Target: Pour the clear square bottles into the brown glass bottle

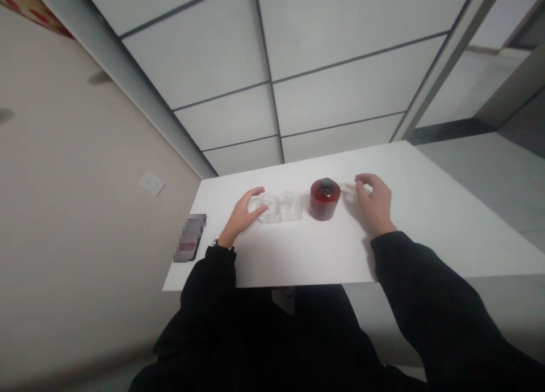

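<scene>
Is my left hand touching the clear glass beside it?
Touching. The head view shows the left hand curled around the clear glass, thumb pressed against its near side.

A white table (pixel 306 256) fills the middle of the frame. At its left edge lies a flat dark object (pixel 190 239), too blurred to identify. A white wall socket (pixel 151 182) sits on the beige wall (pixel 63 210) at left. Pale panels (pixel 340 97) with dark seams span the top, beside a grey post (pixel 128 74) at upper left

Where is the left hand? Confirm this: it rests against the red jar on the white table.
Not right. The left hand rests against a clear glass container on the white table, not against the red jar, which stands apart, further to the right. The head view shows it.
</scene>
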Tool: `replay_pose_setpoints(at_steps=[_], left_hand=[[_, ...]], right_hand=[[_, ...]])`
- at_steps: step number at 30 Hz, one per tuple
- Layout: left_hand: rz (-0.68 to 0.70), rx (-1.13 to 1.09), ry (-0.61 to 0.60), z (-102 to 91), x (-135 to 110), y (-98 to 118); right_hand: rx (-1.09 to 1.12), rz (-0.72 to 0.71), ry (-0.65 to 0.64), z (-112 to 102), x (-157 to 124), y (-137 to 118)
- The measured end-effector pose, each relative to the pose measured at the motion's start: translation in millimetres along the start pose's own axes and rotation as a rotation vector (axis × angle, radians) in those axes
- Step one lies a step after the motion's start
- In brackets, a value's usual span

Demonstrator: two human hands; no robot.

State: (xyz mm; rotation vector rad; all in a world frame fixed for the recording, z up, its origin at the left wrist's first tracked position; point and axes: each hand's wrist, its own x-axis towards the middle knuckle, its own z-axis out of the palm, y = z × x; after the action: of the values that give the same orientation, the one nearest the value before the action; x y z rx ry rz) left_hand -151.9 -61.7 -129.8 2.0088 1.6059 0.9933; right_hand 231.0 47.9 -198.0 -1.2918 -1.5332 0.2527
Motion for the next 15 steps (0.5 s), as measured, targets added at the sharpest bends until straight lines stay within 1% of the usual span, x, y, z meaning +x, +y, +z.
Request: replay_pose_setpoints(at_steps=[4,6,7,8,9,11,13,15], left_hand=[[0.008,-0.078,0.133,24.3,-0.5,-6.5],[0.018,-0.103,0.165,32.2,-0.2,-8.7],[0.025,-0.113,0.172,35.2,0.2,-9.8],[0.031,-0.121,0.177,37.8,0.6,-10.9],[0.037,-0.129,0.180,39.9,1.1,-11.9],[0.047,-0.141,0.186,42.9,2.1,-13.1],[0.058,-0.151,0.191,44.4,2.6,-12.6],[0.071,-0.163,0.189,44.9,2.3,-10.6]], right_hand=[[-0.004,-0.084,0.165,-21.5,-10.2,-29.0],[-0.008,-0.145,0.190,-28.3,-20.8,-51.8],[-0.005,-0.184,0.173,-29.1,-26.3,-65.5],[0.001,-0.231,0.131,-28.0,-31.3,-80.6],[0.012,-0.291,0.063,-24.9,-35.1,-96.5],[0.010,-0.448,-0.173,-13.2,-38.1,-128.0],[-0.110,-0.501,-0.368,3.2,-35.0,-153.8],[-0.255,-0.494,-0.563,20.8,-28.8,-169.6]])
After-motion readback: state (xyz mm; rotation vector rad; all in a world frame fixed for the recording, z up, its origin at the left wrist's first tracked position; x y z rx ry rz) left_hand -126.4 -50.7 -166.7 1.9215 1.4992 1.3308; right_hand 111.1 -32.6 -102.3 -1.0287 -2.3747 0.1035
